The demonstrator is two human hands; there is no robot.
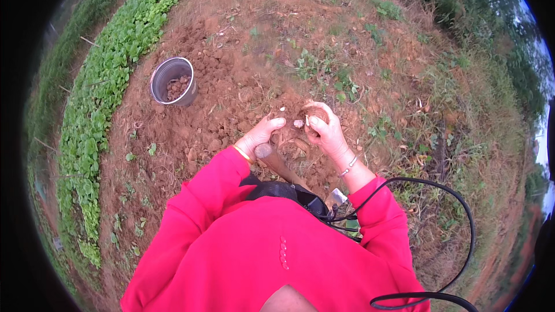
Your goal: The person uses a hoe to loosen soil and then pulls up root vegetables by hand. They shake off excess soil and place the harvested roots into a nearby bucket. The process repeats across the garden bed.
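Note:
My right hand (329,132) is bent round, with the index finger arched. A small pale piece (307,120), which looks like a garlic clove, shows at the thumb tip. My left hand (262,132) is close by on the left, thumb stretched out and fingers curled under. Whether those fingers hold anything is hidden. Between the hands a pinkish-white garlic bulb (298,124) is seen over the soil, and a white clove (282,108) is a little beyond it. Just below my left hand is the blunt end of a thick wooden handle (277,164), which slants towards my body.
A dark plastic bucket (189,91) with brown lumps inside stands on loose reddish soil (217,60). A bed of leafy green plants (108,47) runs along the left. Weeds (342,82) grow ahead and to the right. A black cable (470,225) loops beside my right arm.

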